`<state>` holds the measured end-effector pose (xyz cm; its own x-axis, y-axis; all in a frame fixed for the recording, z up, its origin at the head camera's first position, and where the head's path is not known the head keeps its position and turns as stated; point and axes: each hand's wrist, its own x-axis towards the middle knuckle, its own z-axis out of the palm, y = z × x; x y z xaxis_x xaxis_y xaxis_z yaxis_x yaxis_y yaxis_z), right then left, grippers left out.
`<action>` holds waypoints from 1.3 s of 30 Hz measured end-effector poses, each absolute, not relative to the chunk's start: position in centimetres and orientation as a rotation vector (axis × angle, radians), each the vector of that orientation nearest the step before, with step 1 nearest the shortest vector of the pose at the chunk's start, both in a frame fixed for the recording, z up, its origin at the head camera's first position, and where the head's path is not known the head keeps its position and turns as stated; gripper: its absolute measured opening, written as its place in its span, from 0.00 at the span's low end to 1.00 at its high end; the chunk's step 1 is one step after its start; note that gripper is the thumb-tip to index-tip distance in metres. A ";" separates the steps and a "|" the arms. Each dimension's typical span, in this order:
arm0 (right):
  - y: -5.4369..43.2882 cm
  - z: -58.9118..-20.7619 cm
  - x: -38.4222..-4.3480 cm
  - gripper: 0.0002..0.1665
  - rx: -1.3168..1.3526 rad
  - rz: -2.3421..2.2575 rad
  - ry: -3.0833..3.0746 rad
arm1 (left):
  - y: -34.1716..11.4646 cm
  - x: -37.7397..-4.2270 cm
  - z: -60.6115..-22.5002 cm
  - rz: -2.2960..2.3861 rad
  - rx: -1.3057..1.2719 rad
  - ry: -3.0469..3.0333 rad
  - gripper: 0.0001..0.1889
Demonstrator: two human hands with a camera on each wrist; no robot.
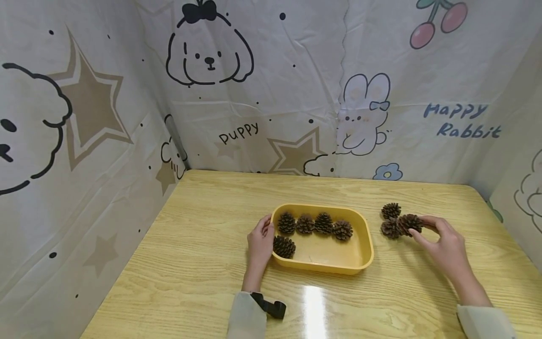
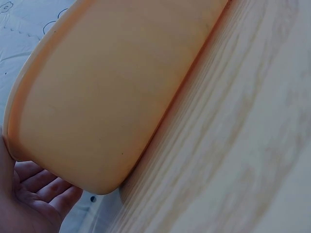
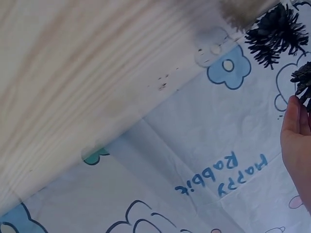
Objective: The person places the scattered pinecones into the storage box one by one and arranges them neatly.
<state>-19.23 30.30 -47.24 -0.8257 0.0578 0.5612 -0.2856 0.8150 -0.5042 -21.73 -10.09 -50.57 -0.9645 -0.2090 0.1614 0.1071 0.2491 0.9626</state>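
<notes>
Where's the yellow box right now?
In the head view, the yellow box sits on the wooden table between the left hand, which touches its left end, and the right hand.

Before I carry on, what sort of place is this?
Probably a makeshift tabletop work booth indoors: a wood-grain table, cartoon-print sheets hung on three sides of it, and a yellow tray holding pine cones.

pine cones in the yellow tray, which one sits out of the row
The pine cone in the near left corner of the yellow tray; the other four line up along the far side.
</notes>
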 end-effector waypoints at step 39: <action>23.1 -47.6 -19.1 0.33 0.592 0.931 -2.240 | -10.1 -21.8 -50.5 -1.799 0.113 -2.267 0.19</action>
<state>-19.15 23.13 -47.60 -0.6982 -0.1589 0.6981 -0.6068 0.6489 -0.4591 -21.81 -10.06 -50.54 -0.9671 -0.2109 0.1420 0.0904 0.2370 0.9673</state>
